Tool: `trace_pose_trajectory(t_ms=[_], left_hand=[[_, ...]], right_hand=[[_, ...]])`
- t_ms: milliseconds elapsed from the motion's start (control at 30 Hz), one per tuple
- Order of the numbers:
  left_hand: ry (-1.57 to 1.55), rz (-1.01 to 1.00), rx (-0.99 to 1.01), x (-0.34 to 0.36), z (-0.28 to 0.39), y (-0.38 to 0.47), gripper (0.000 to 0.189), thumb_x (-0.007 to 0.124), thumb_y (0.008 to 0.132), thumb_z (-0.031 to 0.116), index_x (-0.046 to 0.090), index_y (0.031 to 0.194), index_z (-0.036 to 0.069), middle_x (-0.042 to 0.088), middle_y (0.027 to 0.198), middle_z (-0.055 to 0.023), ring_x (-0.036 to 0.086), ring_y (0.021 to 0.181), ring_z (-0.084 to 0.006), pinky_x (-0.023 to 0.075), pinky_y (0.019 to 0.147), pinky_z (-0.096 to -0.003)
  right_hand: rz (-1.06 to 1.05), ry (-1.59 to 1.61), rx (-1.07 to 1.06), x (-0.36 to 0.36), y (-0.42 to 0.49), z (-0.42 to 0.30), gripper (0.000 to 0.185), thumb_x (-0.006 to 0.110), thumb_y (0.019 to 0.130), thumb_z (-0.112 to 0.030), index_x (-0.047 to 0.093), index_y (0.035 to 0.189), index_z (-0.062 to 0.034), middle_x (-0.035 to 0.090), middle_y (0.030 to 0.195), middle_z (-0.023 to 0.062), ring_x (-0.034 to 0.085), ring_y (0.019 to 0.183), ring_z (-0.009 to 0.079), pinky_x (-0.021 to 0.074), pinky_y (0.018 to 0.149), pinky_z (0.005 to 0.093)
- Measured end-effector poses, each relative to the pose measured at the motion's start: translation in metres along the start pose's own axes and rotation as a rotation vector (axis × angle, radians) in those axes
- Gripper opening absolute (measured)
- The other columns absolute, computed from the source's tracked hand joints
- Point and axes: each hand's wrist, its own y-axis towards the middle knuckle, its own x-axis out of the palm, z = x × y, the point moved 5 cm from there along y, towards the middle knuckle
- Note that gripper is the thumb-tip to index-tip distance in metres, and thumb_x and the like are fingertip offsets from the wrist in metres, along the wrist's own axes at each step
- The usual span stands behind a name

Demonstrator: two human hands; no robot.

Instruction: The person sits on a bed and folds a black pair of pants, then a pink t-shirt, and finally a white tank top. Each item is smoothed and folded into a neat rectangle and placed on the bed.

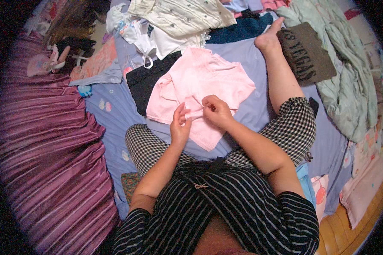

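A pale pink knit top (pixel 191 76) lies spread on the blue-violet bedsheet before my crossed legs, its lower part bunched up. My right hand (pixel 218 112) pinches a fold of it between thumb and curled fingers. To the left of that fold, my left hand (pixel 180 126) holds the cloth lightly, with its fingers partly spread. The exact fingertip contact of the left hand is hard to see. Under the top's left side lies a black garment (pixel 140 83) with a lacy band.
White garments (pixel 166 41) and a cream patterned cloth (pixel 182 14) are heaped ahead, beside a dark teal garment (pixel 239 28). A dark cloth with printed letters (pixel 306 54) and a pale green quilt (pixel 344 73) lie right. A purple pleated curtain (pixel 51 143) borders the left.
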Motion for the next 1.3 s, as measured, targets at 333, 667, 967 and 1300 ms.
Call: trace_pose_trajectory(t_ms=[333, 667, 967, 1300], left_hand=[[0.536, -0.394, 0.506, -0.004, 0.033, -0.019, 0.025, 0.054, 0.078, -0.009, 0.069, 0.093, 0.005, 0.07, 0.092, -0.01, 0.066, 0.095, -0.0255, 0.0476, 0.093, -0.0374], [0.498, -0.259, 0.274, 0.004, 0.033, -0.022, 0.024, 0.066, 0.081, 0.007, 0.068, 0.104, 0.007, 0.068, 0.1, -0.0105, 0.061, 0.096, -0.0297, 0.0492, 0.086, -0.039], [0.588, -0.629, 0.505, 0.033, 0.052, -0.059, 0.024, 0.072, 0.076, 0.02, 0.067, 0.098, 0.01, 0.064, 0.102, -0.0086, 0.058, 0.096, -0.0294, 0.0453, 0.087, -0.0432], [0.711, -0.606, 0.436, 0.045, 0.021, -0.047, 0.036, 0.069, 0.075, 0.008, 0.062, 0.11, 0.01, 0.061, 0.104, -0.0129, 0.059, 0.098, -0.0316, 0.0495, 0.082, -0.0393]], right_hand=[[-0.506, -0.404, 0.068, -0.019, -0.017, -0.001, 0.025, 0.064, 0.078, -0.023, 0.066, 0.097, -0.0077, 0.067, 0.08, 0.0145, 0.066, 0.073, 0.0261, 0.0503, 0.066, 0.0393], [-0.526, -0.239, -0.034, -0.012, -0.028, -0.002, 0.02, 0.067, 0.079, -0.018, 0.069, 0.097, -0.0091, 0.069, 0.084, 0.0111, 0.067, 0.077, 0.0242, 0.0518, 0.069, 0.0354], [-0.015, -0.286, 0.283, -0.104, -0.008, 0.028, 0.026, 0.062, 0.078, -0.011, 0.068, 0.103, -0.0071, 0.069, 0.088, 0.0148, 0.067, 0.08, 0.0256, 0.0525, 0.075, 0.0359], [0.305, -0.183, 0.397, -0.132, 0.031, 0.105, 0.037, 0.073, 0.078, -0.023, 0.061, 0.103, 0.0013, 0.063, 0.08, 0.0085, 0.061, 0.067, 0.0204, 0.0496, 0.062, 0.0323]])
